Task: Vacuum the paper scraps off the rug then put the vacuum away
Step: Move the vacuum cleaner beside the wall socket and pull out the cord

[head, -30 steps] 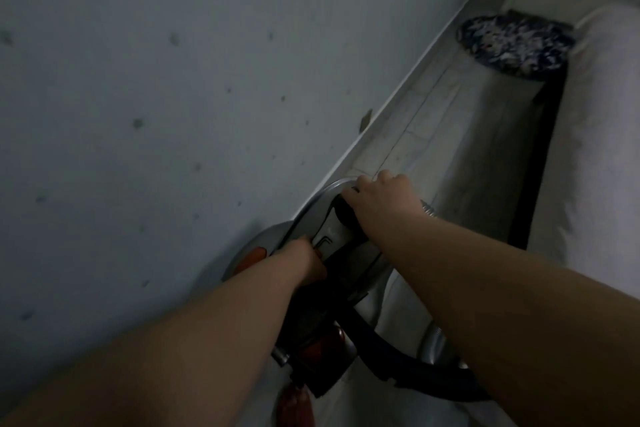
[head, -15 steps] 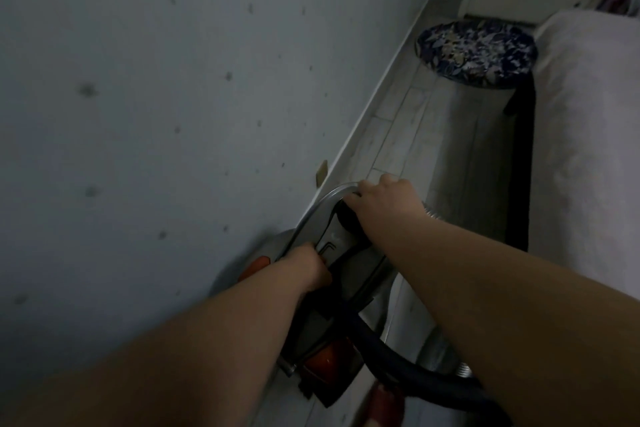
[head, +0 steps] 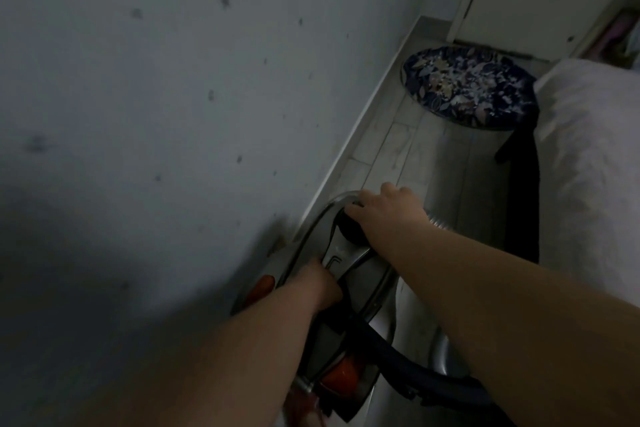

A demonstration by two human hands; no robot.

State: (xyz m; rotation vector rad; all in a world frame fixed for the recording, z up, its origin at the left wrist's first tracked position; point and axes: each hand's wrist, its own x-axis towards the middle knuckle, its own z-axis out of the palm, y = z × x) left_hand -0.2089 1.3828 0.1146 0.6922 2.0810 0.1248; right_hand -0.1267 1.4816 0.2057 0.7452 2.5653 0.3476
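Observation:
A grey canister vacuum (head: 349, 256) with orange parts stands on the floor against the wall, low in the middle of the view. My left hand (head: 320, 282) grips its carry handle. My right hand (head: 388, 213) curls over the black front end where the ribbed hose (head: 438, 220) joins. A black tube (head: 398, 354) curves off the vacuum's rear toward the lower right. Farther down the floor lies a round dark rug (head: 467, 87) with a leaf pattern, dotted with pale paper scraps.
A grey wall (head: 173, 97) with dark spots fills the left. A bed (head: 595, 163) with a pale cover and dark frame runs along the right, leaving a narrow strip of tiled floor (head: 408, 149). A white door (head: 540, 3) stands beyond the rug.
The view has tilted up, so the rug and door show more fully. Both hands keep the same hold on the vacuum, which stays by the wall.

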